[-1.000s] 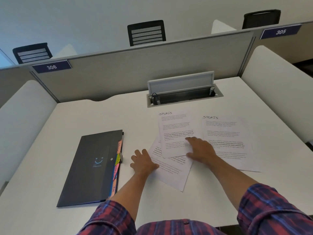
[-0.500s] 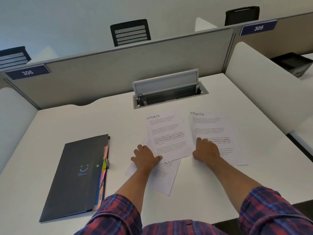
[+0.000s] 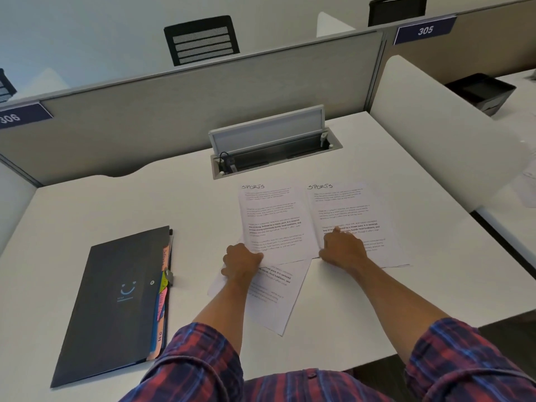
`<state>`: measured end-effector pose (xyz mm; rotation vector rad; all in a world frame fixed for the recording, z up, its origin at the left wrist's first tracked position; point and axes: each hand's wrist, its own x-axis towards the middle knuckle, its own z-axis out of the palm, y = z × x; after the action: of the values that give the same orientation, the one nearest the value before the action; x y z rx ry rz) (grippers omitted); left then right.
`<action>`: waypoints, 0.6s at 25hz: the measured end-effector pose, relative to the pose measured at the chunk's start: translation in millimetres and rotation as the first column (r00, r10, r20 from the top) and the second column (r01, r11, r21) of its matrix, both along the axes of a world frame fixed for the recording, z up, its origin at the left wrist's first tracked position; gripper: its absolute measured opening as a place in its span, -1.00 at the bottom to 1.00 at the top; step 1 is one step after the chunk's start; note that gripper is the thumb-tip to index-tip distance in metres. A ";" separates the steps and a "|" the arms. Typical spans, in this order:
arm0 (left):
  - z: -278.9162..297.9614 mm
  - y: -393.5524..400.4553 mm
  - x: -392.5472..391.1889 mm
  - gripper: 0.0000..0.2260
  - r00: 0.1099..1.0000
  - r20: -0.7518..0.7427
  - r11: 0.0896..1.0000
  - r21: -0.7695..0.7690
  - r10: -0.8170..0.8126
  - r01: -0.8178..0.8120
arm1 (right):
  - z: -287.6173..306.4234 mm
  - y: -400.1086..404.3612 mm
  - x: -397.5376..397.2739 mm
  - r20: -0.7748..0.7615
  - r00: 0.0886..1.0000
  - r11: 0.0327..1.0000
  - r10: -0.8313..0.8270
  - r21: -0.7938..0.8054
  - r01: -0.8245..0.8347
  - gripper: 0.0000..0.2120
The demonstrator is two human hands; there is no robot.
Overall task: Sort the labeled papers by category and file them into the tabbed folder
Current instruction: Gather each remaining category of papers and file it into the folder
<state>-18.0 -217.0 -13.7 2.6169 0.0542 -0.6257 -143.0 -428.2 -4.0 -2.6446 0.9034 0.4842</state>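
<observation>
Two white sheets headed "SPORTS" lie side by side on the white desk: the left sheet and the right sheet. A third printed sheet lies tilted beneath the left one, with its heading hidden. My left hand has curled fingers and grips the lower left corner of the left sheet. My right hand rests on the lower left part of the right sheet, index finger stretched forward. The dark tabbed folder lies closed at the left, with coloured tabs along its right edge.
An open cable box with its raised lid sits in the desk behind the sheets. A grey partition closes the back. White side dividers stand left and right. A black tray sits on the neighbouring desk.
My right hand left the left SPORTS sheet and came to rest on the right one. My left hand slid up onto the left sheet's lower corner and its fingers curled.
</observation>
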 end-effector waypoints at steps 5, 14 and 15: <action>-1.2 37.8 21.1 -0.86 0.987 -0.017 0.930 -0.333 0.159 -0.155 | -3.4 -17.0 -40.7 0.356 0.925 0.990 -0.132 0.102 0.102 -0.79; -14.0 94.8 47.0 -0.93 0.905 -0.106 0.780 -0.473 0.411 -0.410 | -8.8 0.9 -34.8 -0.005 0.959 0.945 0.283 -0.167 -0.280 -0.36; -15.9 96.2 46.7 -0.93 0.904 -0.114 0.776 -0.477 0.412 -0.413 | -8.7 3.7 -34.3 -0.035 0.953 0.937 0.300 -0.178 -0.301 -0.37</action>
<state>28.6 -120.8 -29.6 2.0121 0.4087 -0.4133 -177.4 -424.5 -12.8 -2.9681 0.5676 0.5029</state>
